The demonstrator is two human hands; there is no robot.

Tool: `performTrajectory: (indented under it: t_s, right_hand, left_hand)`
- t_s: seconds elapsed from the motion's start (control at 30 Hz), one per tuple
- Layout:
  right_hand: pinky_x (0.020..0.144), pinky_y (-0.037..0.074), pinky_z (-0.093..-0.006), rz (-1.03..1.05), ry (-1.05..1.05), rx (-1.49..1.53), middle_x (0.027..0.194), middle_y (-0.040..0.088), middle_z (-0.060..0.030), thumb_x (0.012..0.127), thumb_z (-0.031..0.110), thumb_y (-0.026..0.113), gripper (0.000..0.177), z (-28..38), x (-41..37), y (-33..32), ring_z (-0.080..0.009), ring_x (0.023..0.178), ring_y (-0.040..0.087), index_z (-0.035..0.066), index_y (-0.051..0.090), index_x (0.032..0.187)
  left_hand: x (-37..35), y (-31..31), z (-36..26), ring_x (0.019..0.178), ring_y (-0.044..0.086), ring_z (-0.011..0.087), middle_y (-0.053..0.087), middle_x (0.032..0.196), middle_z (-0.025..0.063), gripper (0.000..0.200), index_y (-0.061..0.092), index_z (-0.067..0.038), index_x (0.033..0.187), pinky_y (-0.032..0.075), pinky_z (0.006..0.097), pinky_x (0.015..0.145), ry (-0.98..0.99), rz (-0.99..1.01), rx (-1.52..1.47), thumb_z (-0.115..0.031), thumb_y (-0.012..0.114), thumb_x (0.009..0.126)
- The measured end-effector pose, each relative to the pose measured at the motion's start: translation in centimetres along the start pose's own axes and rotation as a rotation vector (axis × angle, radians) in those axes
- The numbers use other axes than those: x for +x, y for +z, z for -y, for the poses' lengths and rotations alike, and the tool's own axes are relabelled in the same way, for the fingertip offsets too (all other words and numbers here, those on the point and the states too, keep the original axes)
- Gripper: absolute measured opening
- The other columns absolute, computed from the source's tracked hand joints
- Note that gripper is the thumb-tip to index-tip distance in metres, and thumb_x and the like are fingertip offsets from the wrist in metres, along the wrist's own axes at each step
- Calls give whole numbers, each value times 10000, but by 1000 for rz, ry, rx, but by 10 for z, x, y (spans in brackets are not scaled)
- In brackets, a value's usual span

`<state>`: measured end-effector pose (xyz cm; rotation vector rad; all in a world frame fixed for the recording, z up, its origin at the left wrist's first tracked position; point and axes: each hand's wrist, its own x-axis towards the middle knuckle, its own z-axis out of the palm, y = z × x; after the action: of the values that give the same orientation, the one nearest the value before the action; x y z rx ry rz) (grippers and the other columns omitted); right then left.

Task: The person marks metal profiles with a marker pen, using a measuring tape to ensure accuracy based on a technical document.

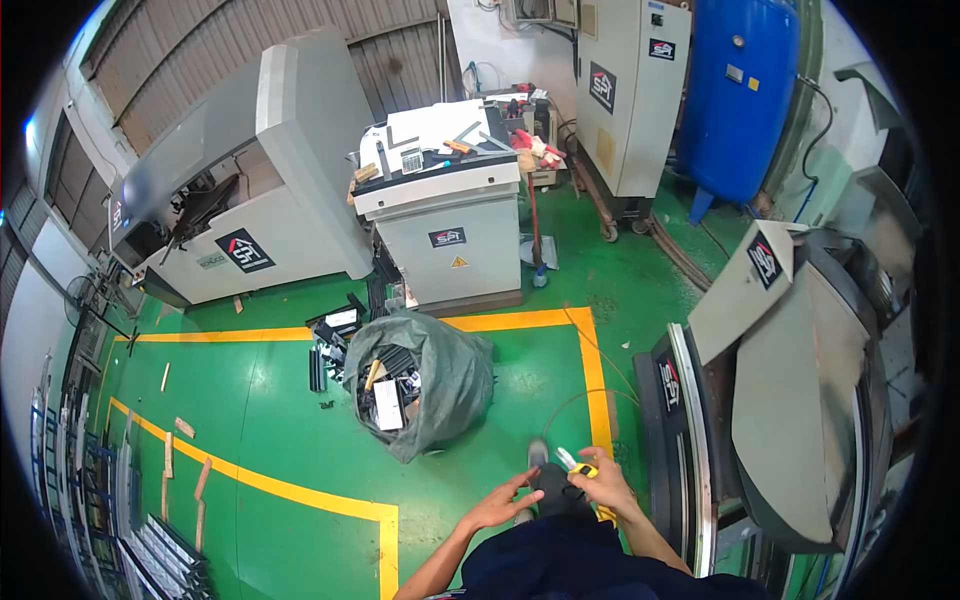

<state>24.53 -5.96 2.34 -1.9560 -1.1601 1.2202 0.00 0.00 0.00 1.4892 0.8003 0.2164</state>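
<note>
My right hand [603, 487] grips a small yellow and white tool [575, 463] at the bottom of the head view, above the yellow floor line. My left hand [500, 503] is open beside it, fingers spread and pointing toward the tool, holding nothing. Both hands hover over my dark trousers and a shoe on the green floor. A thin cable [590, 395] curves across the floor just beyond the hands.
A grey sack [445, 375] full of metal scrap stands ahead on the floor. Grey machines stand at the left [300, 150], centre [450, 235] and right [790, 400]. A blue tank [740, 90] is at the back. Metal profiles [150, 540] lie at the lower left.
</note>
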Motion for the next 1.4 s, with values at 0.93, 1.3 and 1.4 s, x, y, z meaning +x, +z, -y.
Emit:
performTrajectory:
  t_s: [0.93,1.3,1.4]
  right_hand:
    - [649,530,-310,195,-355,137,986,647,-97,786,101,781,322,296,607,-127,-188,708,652,32,684,1085]
    - [643,452,-197,92,-371,253,780,639,16,837,4,733,177,429,808,-152,-42,714,577,29,674,1003]
    - [615,444,-207,58,-384,304,746,632,3,864,17,714,95,458,847,-141,-38,696,569,3,649,931]
  left_hand:
    - [530,-440,-175,759,669,278,562,984,140,458,368,-136,1330,575,375,637,-201,-591,-1036,-305,581,961]
    - [610,-665,-227,1081,530,241,424,1240,203,803,231,39,1345,467,352,927,139,-1109,-59,-158,798,811]
    - [617,-728,-211,1058,553,273,477,1196,204,777,312,60,1315,485,362,901,119,-1368,199,-164,826,776]
